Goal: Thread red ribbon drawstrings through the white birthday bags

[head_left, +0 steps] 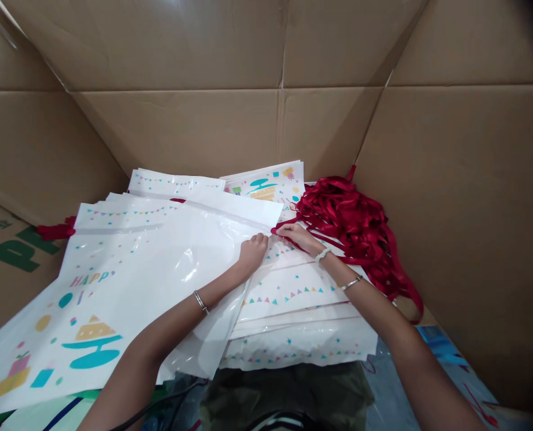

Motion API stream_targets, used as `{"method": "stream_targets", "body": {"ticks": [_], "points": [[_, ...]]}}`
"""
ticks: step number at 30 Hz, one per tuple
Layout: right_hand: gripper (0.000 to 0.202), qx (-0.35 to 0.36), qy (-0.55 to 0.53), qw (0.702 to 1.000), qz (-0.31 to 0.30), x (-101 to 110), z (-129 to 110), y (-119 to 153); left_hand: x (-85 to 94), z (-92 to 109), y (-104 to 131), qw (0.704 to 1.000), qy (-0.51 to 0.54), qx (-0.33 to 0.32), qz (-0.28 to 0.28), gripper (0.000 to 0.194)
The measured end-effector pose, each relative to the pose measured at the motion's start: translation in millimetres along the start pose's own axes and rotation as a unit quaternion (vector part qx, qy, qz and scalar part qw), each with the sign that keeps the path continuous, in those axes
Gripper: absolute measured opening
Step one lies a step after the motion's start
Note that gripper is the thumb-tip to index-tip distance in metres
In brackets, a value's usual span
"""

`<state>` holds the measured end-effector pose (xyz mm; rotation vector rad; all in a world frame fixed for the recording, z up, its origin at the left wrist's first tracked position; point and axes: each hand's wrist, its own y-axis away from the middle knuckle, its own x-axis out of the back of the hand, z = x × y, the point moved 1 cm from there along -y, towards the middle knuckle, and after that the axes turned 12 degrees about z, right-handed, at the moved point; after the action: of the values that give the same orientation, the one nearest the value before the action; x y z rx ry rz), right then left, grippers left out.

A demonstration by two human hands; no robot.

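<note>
A large glossy white plastic bag with a birthday print lies across the left side, on a pile of similar ones. At its right edge, my left hand is closed in a pinch on the plastic. Just to the right, my right hand pinches the end of a red ribbon beside the bag's hemmed top corner. The fingertips partly hide whether the ribbon has entered the hem. Behind my right hand rises a tangled heap of red ribbon.
More printed white bags are stacked under and right of my hands, with others at the back. Red ribbon sticks out at the far left. Cardboard walls enclose the back and sides. Dark green cloth lies at the front.
</note>
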<state>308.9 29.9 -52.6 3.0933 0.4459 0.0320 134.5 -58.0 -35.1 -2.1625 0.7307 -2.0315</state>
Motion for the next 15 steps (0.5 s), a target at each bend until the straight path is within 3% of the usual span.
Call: {"method": "stream_targets", "body": {"ticks": [5,12,15], "points": [[0.038,0.006,-0.009,1.000,-0.004,0,4,3,0.8,2,0,1.000,0.005,0.004,0.003,0.026],[0.045,0.027,-0.110,0.993,0.024,-24,10,-6,10.0,1,0,0.999,0.021,-0.016,0.039,0.024],[0.045,0.024,-0.133,0.991,0.007,-29,6,-9,12.9,-4,0,0.998,0.025,-0.029,0.048,0.023]]}}
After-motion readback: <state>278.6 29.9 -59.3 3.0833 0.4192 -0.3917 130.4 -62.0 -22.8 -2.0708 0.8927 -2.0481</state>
